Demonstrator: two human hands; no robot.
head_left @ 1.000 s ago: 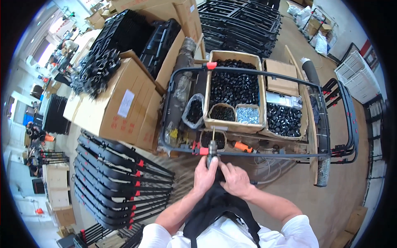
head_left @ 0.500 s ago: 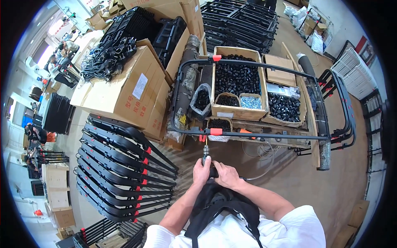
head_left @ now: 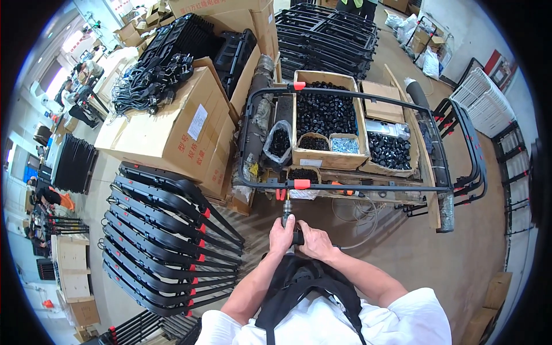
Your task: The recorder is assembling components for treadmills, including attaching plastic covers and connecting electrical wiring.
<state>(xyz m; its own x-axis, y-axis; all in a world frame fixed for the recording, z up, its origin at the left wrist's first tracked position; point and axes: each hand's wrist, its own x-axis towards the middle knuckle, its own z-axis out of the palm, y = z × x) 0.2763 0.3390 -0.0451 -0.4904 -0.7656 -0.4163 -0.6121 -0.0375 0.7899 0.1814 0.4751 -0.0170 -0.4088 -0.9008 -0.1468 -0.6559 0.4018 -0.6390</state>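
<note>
My left hand (head_left: 280, 234) is wrapped around the front of a power drill (head_left: 287, 209), its thumb lying along the top. My right hand (head_left: 316, 242) grips the drill's rear, where a dark part of the body shows between the hands. The drill points away from me, and its bit meets the near bar of a black tubular frame (head_left: 371, 188), just left of a red sleeve (head_left: 302, 184). Two red-handled pliers-like grips (head_left: 280, 194) hang beside the bit. The frame lies across a workbench, around boxes of parts.
A large carton (head_left: 339, 155) holds black knobs, with silver screws (head_left: 345, 145) in a small compartment. More black caps fill a box (head_left: 390, 152) to its right. Stacked black frames (head_left: 167, 236) stand at my left, near a cardboard box (head_left: 172, 123) topped with cables. A hose (head_left: 368, 238) trails right.
My view has shifted slightly. Both hands keep their grip on the drill, and its bit stays at the near bar. A person's legs and bright vest now show at the far top.
</note>
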